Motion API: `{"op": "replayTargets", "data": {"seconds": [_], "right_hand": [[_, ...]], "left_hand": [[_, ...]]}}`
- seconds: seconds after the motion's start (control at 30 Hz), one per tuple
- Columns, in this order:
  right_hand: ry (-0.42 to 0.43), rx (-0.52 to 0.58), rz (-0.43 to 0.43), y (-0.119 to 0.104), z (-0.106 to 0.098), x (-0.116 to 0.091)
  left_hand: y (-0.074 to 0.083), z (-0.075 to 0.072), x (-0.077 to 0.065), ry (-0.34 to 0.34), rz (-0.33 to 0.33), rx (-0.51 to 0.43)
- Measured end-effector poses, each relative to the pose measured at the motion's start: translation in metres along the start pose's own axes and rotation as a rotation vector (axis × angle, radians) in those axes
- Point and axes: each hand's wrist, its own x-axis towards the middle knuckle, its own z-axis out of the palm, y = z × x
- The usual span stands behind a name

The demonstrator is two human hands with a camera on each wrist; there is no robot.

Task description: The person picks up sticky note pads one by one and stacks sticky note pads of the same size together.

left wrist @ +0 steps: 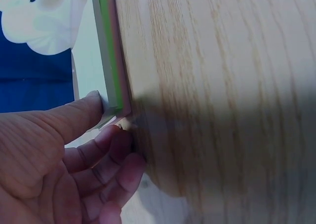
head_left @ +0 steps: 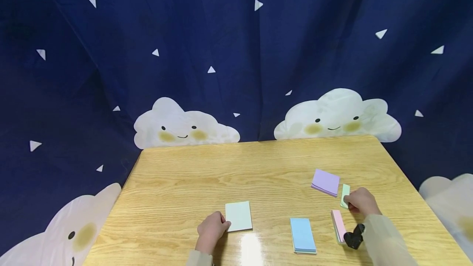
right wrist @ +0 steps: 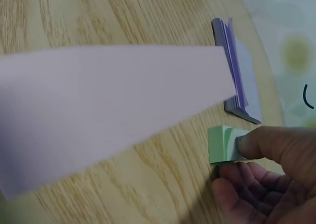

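With thumb on top and fingers curled at its edge, my left hand [head_left: 213,228] pinches the near left corner of a square sticky note pad [head_left: 238,216]. In the left wrist view this pad shows a pale top layer [left wrist: 91,61] over green and pink layers, lying on the table. My right hand [head_left: 363,201] pinches a narrow light green sticky note pad [head_left: 345,196]; the right wrist view shows the thumb on the green pad's [right wrist: 217,144] top and curled fingers at its side. A purple sticky note pad [head_left: 326,182] lies just beyond it, some sheets lifted.
A blue rectangular pad [head_left: 303,234] lies between the hands on the wooden table [head_left: 184,175]. Beside the right wrist is a narrow pink-topped pad [head_left: 338,225], partly behind a black device [head_left: 354,237]. A dark blue curtain [head_left: 221,32] with clouds hangs behind.
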Motion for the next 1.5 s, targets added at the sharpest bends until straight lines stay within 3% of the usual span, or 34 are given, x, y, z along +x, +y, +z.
{"op": "replayTargets", "data": {"seconds": [0.27, 0.57, 0.87, 1.2, 1.5], "right_hand": [[0.007, -0.025, -0.034, -0.007, -0.001, -0.009], [0.049, -0.159, -0.079, -0.01, 0.003, -0.003], [0.031, -0.216, -0.053, -0.011, 0.001, -0.002], [-0.019, -0.145, 0.019, -0.005, 0.001, -0.001], [0.005, -0.13, -0.025, -0.002, -0.001, -0.001]], "left_hand": [[-0.001, 0.002, 0.001, 0.022, 0.004, -0.004], [0.0, 0.0, 0.0, 0.013, 0.005, -0.009], [0.0, -0.001, -0.001, 0.011, 0.008, 0.007], [-0.01, 0.012, 0.01, 0.017, 0.001, 0.02], [-0.003, 0.001, 0.003, 0.0, -0.001, -0.003]]}}
